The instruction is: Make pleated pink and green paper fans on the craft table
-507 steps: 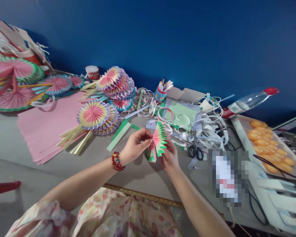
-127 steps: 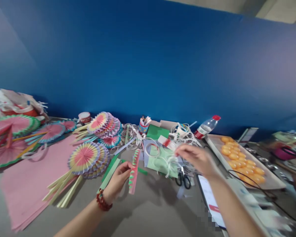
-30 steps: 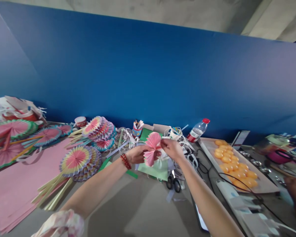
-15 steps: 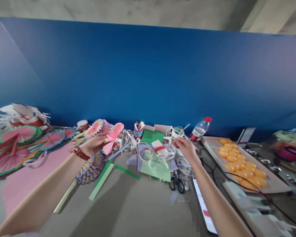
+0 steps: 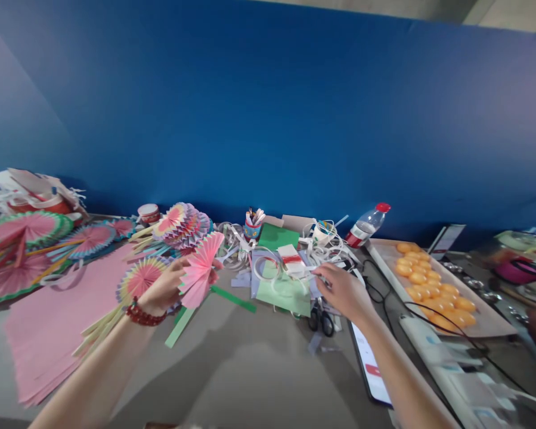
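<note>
My left hand (image 5: pixel 164 290), with a red bead bracelet on the wrist, is closed on a pink pleated paper fan (image 5: pixel 200 268) and holds it above the grey table (image 5: pixel 250 381), in front of a stack of striped round fans (image 5: pixel 140 279). My right hand (image 5: pixel 343 290) hovers over a heap of white paper strips (image 5: pixel 328 253) and a green sheet (image 5: pixel 285 290). Its fingers are curled together at a thin white strip. Black scissors (image 5: pixel 321 319) lie just below that hand.
More round fans (image 5: pixel 182 223) and large fans (image 5: pixel 21 238) sit at the back left beside pink paper sheets (image 5: pixel 48 322). A pen cup (image 5: pixel 252 226), a plastic bottle (image 5: pixel 366 223), a tray of orange pieces (image 5: pixel 424 286), a phone (image 5: pixel 370 369) and cables lie to the right.
My left hand has brought the pink fan down and toward me from the fan stack. My right hand has dropped lower over the paper strips. The camera has tilted down slightly.
</note>
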Demonstrator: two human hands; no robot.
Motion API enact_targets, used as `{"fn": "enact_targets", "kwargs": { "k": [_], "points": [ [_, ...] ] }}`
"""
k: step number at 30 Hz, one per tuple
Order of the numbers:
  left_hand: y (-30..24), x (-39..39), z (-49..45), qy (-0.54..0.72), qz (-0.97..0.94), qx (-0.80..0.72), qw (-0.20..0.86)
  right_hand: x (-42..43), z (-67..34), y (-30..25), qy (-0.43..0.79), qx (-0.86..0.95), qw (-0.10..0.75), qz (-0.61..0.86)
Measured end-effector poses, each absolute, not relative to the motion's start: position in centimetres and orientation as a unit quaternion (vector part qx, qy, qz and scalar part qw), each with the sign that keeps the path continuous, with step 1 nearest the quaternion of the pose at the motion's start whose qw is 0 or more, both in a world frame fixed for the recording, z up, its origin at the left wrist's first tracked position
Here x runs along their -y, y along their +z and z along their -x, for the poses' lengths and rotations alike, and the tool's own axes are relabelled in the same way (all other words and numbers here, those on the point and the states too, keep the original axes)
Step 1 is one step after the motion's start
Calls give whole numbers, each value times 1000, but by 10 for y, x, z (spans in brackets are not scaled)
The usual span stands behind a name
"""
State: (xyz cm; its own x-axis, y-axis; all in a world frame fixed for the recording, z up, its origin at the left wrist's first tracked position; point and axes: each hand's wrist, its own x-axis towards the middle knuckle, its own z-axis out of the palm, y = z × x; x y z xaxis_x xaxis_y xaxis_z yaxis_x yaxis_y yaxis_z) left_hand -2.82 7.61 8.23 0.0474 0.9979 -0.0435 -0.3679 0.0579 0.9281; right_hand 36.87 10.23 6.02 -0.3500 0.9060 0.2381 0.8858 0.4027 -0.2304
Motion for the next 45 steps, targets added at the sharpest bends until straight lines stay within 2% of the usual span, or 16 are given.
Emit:
{"fn": "enact_targets", "kwargs": {
  "k": [3,9,14,19,27,28,30,34,37,38,39,42,45],
  "points": [
    [82,-60,18,507,-411,-384,653,-131,-311,69,28,844,175,506],
    [86,-24,29,530,-390,-388,645,-202,-219,37,56,856,76,508],
    [79,4,51,558,-353,-430,616,-229,-204,11,80,839,13,538],
    [62,5,54,568,-341,-417,623,-230,-206,10,101,838,31,535],
    [64,-7,40,573,-341,-367,649,-231,-254,67,161,806,251,511],
    [64,-8,39,575,-343,-365,647,-230,-263,77,181,788,300,507],
    [65,-10,36,578,-345,-363,644,-221,-278,102,293,648,503,490],
    [68,-15,29,578,-347,-364,642,-173,-304,159,259,566,636,456],
    [71,-17,22,577,-351,-355,646,-127,-314,177,203,591,670,401],
    [71,-18,19,575,-352,-352,650,-114,-313,173,202,633,642,382],
    [71,-19,16,570,-353,-348,655,-102,-310,165,238,703,566,358],
    [68,-21,4,546,-345,-339,684,-80,-290,124,330,824,249,387],
    [64,-24,-9,505,-337,-355,711,-67,-271,86,357,808,211,418]
  ]
}}
